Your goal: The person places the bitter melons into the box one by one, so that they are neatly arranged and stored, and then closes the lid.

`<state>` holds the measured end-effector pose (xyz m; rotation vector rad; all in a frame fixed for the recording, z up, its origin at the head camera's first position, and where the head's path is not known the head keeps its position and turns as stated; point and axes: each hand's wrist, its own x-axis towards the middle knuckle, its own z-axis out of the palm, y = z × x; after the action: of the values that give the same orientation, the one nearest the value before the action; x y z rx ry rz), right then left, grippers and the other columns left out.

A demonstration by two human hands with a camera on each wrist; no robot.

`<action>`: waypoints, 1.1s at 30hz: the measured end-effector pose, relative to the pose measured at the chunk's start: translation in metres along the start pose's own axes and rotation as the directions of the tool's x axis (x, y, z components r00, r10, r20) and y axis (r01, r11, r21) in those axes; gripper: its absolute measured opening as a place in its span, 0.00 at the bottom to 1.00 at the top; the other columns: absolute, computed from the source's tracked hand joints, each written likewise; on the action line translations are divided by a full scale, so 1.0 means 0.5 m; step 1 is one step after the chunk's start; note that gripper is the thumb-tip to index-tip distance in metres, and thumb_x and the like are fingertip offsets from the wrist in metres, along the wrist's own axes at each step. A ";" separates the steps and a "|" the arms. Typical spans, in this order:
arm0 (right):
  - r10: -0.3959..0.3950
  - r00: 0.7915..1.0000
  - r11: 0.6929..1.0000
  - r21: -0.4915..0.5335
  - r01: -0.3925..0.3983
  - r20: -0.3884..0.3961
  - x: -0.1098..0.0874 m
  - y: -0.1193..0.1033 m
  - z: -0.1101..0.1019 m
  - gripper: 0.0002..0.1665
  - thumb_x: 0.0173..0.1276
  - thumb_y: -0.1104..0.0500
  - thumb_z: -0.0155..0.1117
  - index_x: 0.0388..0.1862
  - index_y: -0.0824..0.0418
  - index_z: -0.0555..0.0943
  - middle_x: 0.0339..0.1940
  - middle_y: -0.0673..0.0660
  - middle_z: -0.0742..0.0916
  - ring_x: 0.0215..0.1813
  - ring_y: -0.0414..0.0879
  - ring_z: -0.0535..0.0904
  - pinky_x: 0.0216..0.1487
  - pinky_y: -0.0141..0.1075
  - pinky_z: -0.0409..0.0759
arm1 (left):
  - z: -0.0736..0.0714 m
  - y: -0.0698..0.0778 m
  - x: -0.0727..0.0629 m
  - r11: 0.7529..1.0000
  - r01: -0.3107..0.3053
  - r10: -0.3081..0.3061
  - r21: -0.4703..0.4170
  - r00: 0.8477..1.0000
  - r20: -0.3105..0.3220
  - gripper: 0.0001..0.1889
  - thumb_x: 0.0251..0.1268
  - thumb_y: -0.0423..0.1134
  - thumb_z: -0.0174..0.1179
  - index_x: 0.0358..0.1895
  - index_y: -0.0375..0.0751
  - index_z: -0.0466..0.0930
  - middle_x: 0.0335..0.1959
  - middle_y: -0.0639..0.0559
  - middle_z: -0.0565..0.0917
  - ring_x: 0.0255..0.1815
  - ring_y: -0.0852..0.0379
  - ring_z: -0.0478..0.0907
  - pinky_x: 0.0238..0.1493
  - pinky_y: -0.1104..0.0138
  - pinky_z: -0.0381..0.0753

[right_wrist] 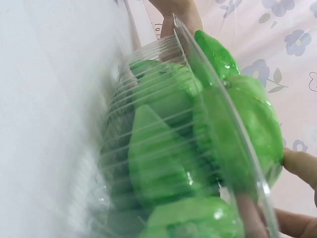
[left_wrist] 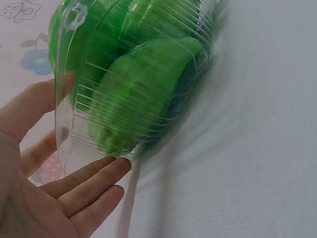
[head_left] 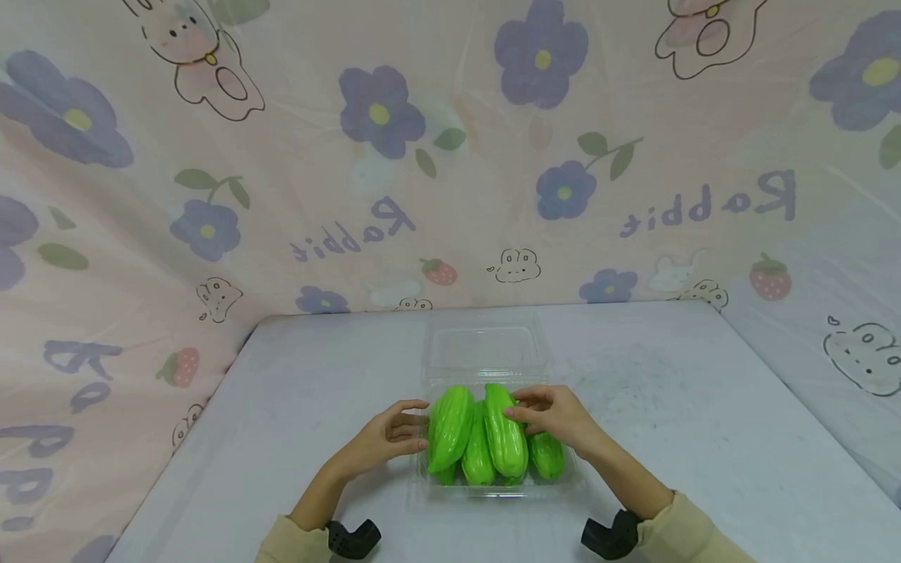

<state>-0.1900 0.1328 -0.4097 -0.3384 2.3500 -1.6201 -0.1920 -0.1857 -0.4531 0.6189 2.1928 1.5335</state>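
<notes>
Several glossy bright-green, ridged gourd-like vegetables (head_left: 450,430) lie piled in a clear plastic clamshell box (head_left: 486,491). My left hand (head_left: 387,436) is at the box's left side, fingers loosely extended; in the left wrist view its fingertips (left_wrist: 121,164) are by the ribbed wall. My right hand (head_left: 556,414) pinches an upper green gourd (head_left: 505,438) on its right side, between thumb and fingers. The right wrist view shows the thumb (right_wrist: 299,166) on that gourd, with other fingers partly hidden behind the box wall. Lower gourds are partly covered by the upper ones.
The box's clear lid (head_left: 486,349) lies folded back behind it. A white-covered table (head_left: 317,360) stretches to both sides. Printed fabric (head_left: 464,180) with flowers and rabbits hangs at the back and sides. Black wrist-worn devices (head_left: 354,539) sit near both sleeves.
</notes>
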 end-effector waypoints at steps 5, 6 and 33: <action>0.007 1.000 1.000 0.007 -0.007 -0.010 0.002 0.003 0.002 0.34 0.65 0.52 0.67 0.61 0.75 0.73 0.48 0.68 0.84 0.39 0.41 0.83 0.39 0.36 0.87 | 0.001 -0.003 0.000 1.000 0.013 -0.013 0.000 1.000 -0.012 0.35 0.67 0.44 0.61 0.72 0.39 0.57 0.66 0.30 0.70 0.66 0.34 0.71 0.67 0.48 0.74; 0.005 1.000 1.000 0.010 -0.005 -0.011 0.002 0.003 0.001 0.34 0.65 0.53 0.67 0.61 0.75 0.73 0.47 0.68 0.84 0.38 0.41 0.84 0.39 0.35 0.87 | 0.001 -0.004 0.001 1.000 0.018 -0.018 -0.002 1.000 -0.014 0.35 0.67 0.44 0.61 0.72 0.40 0.57 0.66 0.30 0.70 0.66 0.35 0.71 0.67 0.47 0.73; -0.024 0.999 1.000 0.013 0.025 -0.028 0.004 0.002 0.001 0.30 0.65 0.55 0.67 0.56 0.76 0.74 0.38 0.63 0.85 0.33 0.41 0.82 0.37 0.34 0.87 | 0.003 0.003 0.000 0.999 0.032 -0.032 0.021 0.999 -0.015 0.36 0.67 0.45 0.61 0.74 0.42 0.56 0.68 0.32 0.70 0.68 0.35 0.69 0.68 0.45 0.72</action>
<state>-0.1917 0.1319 -0.4110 -0.3449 2.3633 -1.6619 -0.1912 -0.1842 -0.4522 0.5777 2.2213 1.5053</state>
